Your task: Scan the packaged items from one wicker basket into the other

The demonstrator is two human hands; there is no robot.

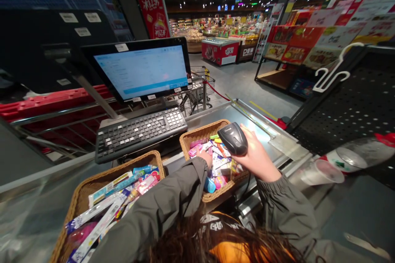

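Observation:
My right hand (253, 154) is wrapped round a black handheld barcode scanner (233, 139), held above the right wicker basket (185, 143). That basket is filled with small, colourful packaged goods. My left hand (206, 158) reaches into it from the near left, its fingers closed at a pink packet (194, 150) by the basket's left side; the fingertips are partly hidden. Closer to me on the left, a second wicker basket (76, 197) contains long white-and-blue packets (100, 220), a light blue packet (123, 185) and pink packages (148, 183). My left sleeve covers part of it.
Behind the baskets stand a black keyboard (140, 133) and a lit checkout monitor (143, 70). The metal counter (247, 121) runs to the right. A plastic cup (322, 172), a large bottle (354, 158) and a white hanger (331, 76) are at the right. Shopping carts (197, 90) stand beyond.

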